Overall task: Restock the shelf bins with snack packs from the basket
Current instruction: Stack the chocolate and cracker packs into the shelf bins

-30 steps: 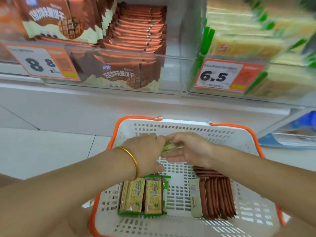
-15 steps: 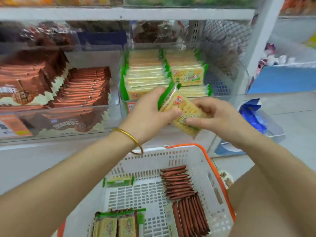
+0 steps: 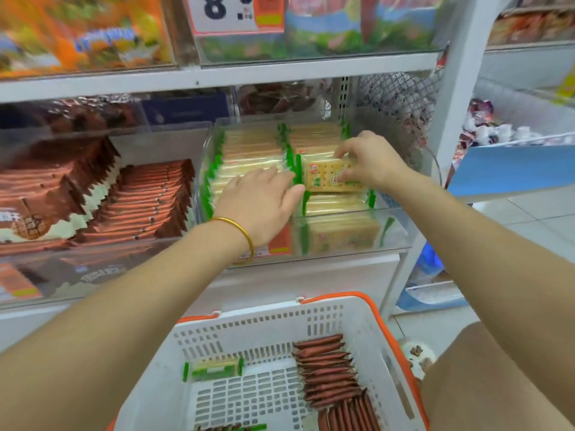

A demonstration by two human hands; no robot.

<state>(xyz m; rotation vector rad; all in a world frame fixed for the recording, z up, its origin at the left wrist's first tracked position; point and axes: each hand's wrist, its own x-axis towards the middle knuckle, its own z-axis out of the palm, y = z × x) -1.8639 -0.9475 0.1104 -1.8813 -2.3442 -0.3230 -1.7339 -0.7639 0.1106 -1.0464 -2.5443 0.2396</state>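
Price tag (image 3: 230, 14) w/ a big 8 up top, blurry. Wire mesh panel (image 3: 401, 101) on the rt, white post (image 3: 457, 88) beside it. Past the post: blue board (image 3: 510, 169), tilted, wrapped sweets (image 3: 491, 129) behind it. Pale floor tiles (image 3: 535, 219) below.

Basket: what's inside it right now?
The basket holds a row of brown packs and one green cracker pack. Its left side is covered by the left forearm; the near end is out of frame.

Orange-rimmed white basket (image 3: 264, 334); green-edged yellow cracker pack (image 3: 323, 179).
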